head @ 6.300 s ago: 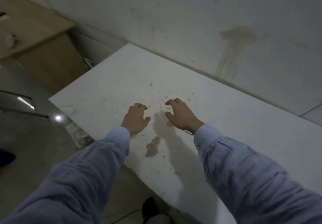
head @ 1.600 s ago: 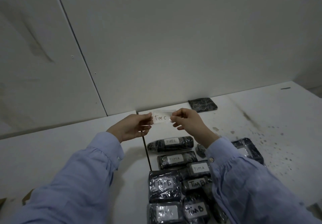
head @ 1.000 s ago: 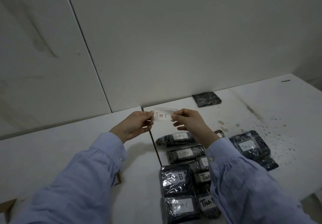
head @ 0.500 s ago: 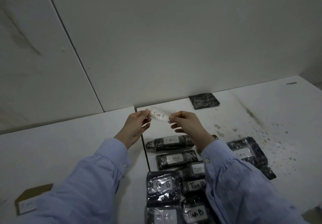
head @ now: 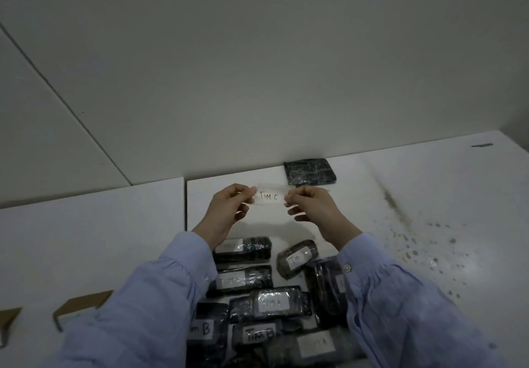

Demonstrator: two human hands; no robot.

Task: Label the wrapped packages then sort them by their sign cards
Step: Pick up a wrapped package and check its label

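White table (head: 400, 195), black wrapped packages (head: 274, 301)

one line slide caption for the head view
The left hand and right hand pinch the ends of a white paper label marked TIM C; black plastic-wrapped packages lie on the white table.

Both ends of the white paper strip (head: 270, 197) vanish under the left hand (head: 229, 210) and right hand (head: 312, 210) pinching it. I cannot read the blurred label (head: 229, 246) on the black film-wrapped package (head: 256, 248) by the left wrist, and the brown cardboard card (head: 10, 320) at far left is cut by the frame edge.
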